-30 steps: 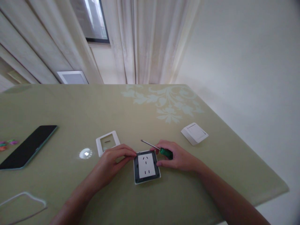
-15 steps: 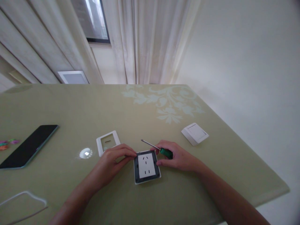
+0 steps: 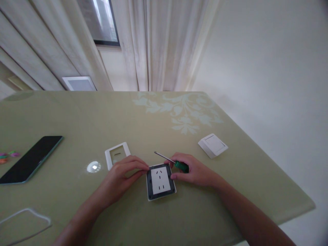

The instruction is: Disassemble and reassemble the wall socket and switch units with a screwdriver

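A wall socket (image 3: 160,182) with a white five-slot face and a dark grey surround lies on the table in front of me. The fingertips and thumb of my left hand (image 3: 126,177) close on its upper left corner. Tucked in my right hand (image 3: 193,169) is a screwdriver (image 3: 181,166) with a green handle, its thin metal shaft pointing up and left, above the socket and apart from it. The thumb and a finger of that hand also touch the socket's right edge. Just beyond my left hand rests a white cover frame (image 3: 125,149), partly hidden by the fingers.
A white switch (image 3: 213,146) sits to the right on the glossy table (image 3: 102,116). On the left lie a dark tablet-like device (image 3: 32,160), small coloured pieces (image 3: 3,157) and a white cable (image 3: 28,210). Curtains (image 3: 166,44) hang behind the table, and a wall (image 3: 269,68) stands to the right.
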`<state>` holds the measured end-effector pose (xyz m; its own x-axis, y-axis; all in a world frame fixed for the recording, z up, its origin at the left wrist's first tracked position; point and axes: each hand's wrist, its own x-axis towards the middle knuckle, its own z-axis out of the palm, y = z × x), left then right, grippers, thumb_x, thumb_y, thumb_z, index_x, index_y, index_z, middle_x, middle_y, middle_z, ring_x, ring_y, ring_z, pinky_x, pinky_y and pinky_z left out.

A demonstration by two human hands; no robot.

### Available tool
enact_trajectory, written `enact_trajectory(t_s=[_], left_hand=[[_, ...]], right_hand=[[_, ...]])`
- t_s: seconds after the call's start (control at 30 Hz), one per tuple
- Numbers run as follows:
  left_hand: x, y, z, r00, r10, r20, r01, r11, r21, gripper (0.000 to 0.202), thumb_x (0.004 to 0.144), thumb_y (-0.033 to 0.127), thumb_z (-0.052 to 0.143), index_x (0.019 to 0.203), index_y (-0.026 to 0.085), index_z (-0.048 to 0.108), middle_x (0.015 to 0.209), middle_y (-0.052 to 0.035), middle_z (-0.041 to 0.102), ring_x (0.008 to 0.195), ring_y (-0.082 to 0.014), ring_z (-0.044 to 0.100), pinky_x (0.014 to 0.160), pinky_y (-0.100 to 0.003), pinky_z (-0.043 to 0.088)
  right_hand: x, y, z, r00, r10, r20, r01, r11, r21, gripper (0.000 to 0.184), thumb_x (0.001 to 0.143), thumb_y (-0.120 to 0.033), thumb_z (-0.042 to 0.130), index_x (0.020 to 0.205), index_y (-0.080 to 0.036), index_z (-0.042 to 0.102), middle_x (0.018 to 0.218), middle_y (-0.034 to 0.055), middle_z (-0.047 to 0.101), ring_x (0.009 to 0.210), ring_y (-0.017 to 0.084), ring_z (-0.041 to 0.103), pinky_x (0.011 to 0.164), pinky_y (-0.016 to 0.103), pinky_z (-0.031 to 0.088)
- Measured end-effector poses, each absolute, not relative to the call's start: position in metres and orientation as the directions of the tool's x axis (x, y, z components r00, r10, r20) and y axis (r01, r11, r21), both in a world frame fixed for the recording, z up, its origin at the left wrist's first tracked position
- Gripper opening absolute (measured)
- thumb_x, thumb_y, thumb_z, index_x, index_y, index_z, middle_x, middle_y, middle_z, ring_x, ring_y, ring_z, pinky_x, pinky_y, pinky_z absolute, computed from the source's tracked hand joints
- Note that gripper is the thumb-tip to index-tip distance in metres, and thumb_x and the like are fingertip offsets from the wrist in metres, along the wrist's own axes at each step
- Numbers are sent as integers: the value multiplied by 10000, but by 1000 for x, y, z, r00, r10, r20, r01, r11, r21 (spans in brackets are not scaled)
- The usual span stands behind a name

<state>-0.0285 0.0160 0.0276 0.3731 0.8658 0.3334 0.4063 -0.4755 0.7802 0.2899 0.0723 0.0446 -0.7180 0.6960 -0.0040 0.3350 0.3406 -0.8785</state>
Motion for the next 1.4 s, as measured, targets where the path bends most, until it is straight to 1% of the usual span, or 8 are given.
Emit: enact_trajectory(t_s=[0.1,0.27,0.37,0.5,0.83,1.07,1.2,1.4], left_hand=[[-28,15,33,362,871,332,368,-460,808,184,1067,188,687,1129,315,805,1051,11,798,969,-134,764,857,-198,582],[-26,13,39,424,859,286,317,-436,842,253,1107,216,619,1150,335,838,1062,-20,758,950,-142,752,781,-196,575],[-25,13,39,424,863,274,318,-426,847,206,1090,246,666,1107,329,854,1038,-18,771,927,-144,760,766,-193,577],[-25,12,36,404,872,276,307,-414,857,106,1050,252,740,1052,294,838,1016,-2,830,923,-150,792,819,-204,601],[-20,8,39,395,883,253,355,-401,844,87,1042,309,759,1016,273,835,968,12,855,884,-154,816,804,-214,618],[-18,5,39,474,839,268,345,-457,820,170,1085,220,672,1099,270,834,1056,-16,866,962,-172,821,868,-256,633],[-12,1,41,503,807,310,356,-520,776,148,1081,212,678,1125,266,809,1059,-13,855,961,-162,800,871,-258,607],[-5,0,43,502,811,300,365,-513,777,119,1071,194,676,1107,221,786,1059,-55,807,955,-179,749,836,-270,581]], right_hand=[[290,72,45,-716,698,-4,333,336,-881,408,942,-434,843,1264,-194,776,1162,81,770,1080,249,720,966,377,520],[292,71,45,-715,699,-4,329,331,-885,409,949,-430,836,1273,-187,776,1168,83,771,1085,246,722,968,374,523],[292,70,44,-710,704,-5,327,323,-888,421,947,-427,841,1287,-187,774,1183,86,771,1098,247,723,968,369,524],[291,70,44,-708,707,4,326,331,-886,401,953,-422,835,1268,-181,778,1152,79,771,1067,237,724,947,358,521],[290,70,45,-702,712,5,333,334,-882,382,951,-459,827,1223,-194,779,1105,68,771,1027,239,720,918,350,514],[290,70,47,-704,710,-4,338,330,-881,376,942,-481,819,1211,-221,779,1118,70,773,1033,261,723,921,365,530],[290,70,46,-700,714,-12,351,330,-876,372,956,-475,815,1218,-214,777,1110,64,776,1033,247,725,929,357,528],[290,70,45,-697,717,-25,363,323,-874,399,967,-481,806,1265,-218,771,1179,84,780,1107,268,727,989,392,530]])
